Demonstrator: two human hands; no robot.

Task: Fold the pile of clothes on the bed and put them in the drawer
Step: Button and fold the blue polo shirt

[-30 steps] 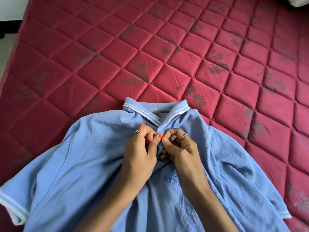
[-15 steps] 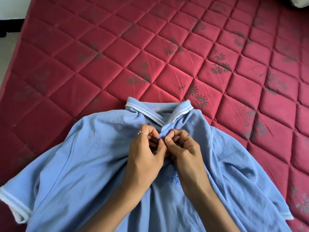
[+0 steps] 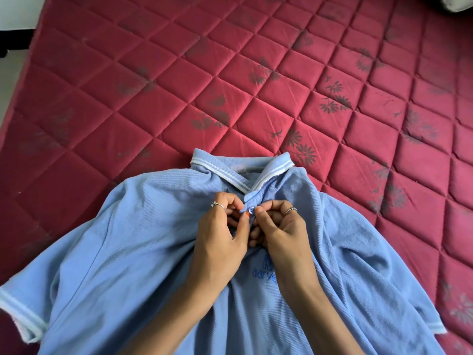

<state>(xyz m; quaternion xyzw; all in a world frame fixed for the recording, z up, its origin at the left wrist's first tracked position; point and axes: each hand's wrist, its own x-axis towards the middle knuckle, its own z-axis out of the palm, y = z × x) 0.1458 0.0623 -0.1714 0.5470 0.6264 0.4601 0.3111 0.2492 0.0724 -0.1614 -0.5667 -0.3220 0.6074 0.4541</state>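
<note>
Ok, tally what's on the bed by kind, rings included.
Blue polo shirt: 1
Hands: 2, left hand and right hand, both pinching the shirt's placket at the button
Rings: 2, one on each hand
Total: 5

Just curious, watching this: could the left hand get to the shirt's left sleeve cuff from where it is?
Probably yes: nothing lies between the left hand and the cuff, but it is busy pinching the placket by the button and must let go.

polo shirt (image 3: 143, 265) flat on mattress (image 3: 179, 85), collar (image 3: 222, 172) at far end, both hands on placket below collar, L hand (image 3: 220, 242) left of R hand (image 3: 284, 237)
</note>
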